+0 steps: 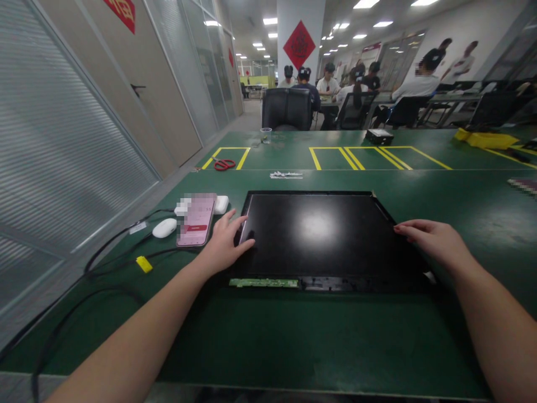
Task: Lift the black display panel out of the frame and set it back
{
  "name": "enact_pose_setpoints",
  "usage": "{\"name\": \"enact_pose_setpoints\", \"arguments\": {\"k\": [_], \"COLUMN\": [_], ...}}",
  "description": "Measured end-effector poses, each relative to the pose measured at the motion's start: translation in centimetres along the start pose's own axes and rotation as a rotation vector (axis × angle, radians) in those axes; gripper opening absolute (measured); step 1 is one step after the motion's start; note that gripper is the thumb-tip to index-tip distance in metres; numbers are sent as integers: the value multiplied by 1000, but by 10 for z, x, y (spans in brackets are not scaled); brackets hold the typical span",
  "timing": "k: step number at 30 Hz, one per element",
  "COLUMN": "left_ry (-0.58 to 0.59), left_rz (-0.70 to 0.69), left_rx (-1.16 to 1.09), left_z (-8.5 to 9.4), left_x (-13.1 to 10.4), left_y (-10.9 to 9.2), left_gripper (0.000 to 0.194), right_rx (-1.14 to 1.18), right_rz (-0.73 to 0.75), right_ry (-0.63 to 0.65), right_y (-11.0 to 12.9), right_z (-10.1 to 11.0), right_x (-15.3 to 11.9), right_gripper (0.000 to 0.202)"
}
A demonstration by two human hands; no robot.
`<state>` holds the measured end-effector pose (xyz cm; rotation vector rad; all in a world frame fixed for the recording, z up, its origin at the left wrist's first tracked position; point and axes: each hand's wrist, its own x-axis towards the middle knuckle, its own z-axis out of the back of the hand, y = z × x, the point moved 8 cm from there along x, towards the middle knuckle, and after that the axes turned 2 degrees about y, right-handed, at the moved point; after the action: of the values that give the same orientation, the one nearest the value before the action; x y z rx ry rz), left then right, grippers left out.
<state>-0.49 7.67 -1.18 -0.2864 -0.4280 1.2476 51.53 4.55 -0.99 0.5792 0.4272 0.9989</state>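
A black display panel lies flat on the green table, its glossy screen facing up. Along its near edge runs a green circuit strip. My left hand rests at the panel's left edge, fingers spread, with thumb and fingertips over the border. At the right edge, my right hand has its thumb and fingers pressed together on the panel's rim.
Left of the panel lie a phone, a white mouse, a yellow tag and black cables. Beyond are red scissors, white strips, a plastic cup and a black box. People sit farther back.
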Motion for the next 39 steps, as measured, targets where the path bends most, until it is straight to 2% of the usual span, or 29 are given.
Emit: {"name": "enact_pose_setpoints", "arguments": {"k": [4, 7, 10, 21, 39], "left_ry": [254, 362, 421, 469, 444], "left_rz": [-205, -245, -238, -309, -371], "left_rx": [-68, -118, -123, -153, -176], "left_z": [6, 9, 7, 2, 6], "left_x": [-9, -16, -20, -24, -26], "left_y": [-26, -35, -36, -41, -50], "left_gripper": [51, 46, 44, 42, 40], "right_rx": [-42, -73, -94, -120, -92], "right_rz": [3, 47, 73, 70, 83], "right_ry": [-20, -22, -35, -20, -45], "right_y": [4, 5, 2, 0, 1], "right_z": [2, 2, 1, 0, 0], "right_x": [-3, -2, 1, 2, 0], "right_gripper": [33, 35, 36, 38, 38]}}
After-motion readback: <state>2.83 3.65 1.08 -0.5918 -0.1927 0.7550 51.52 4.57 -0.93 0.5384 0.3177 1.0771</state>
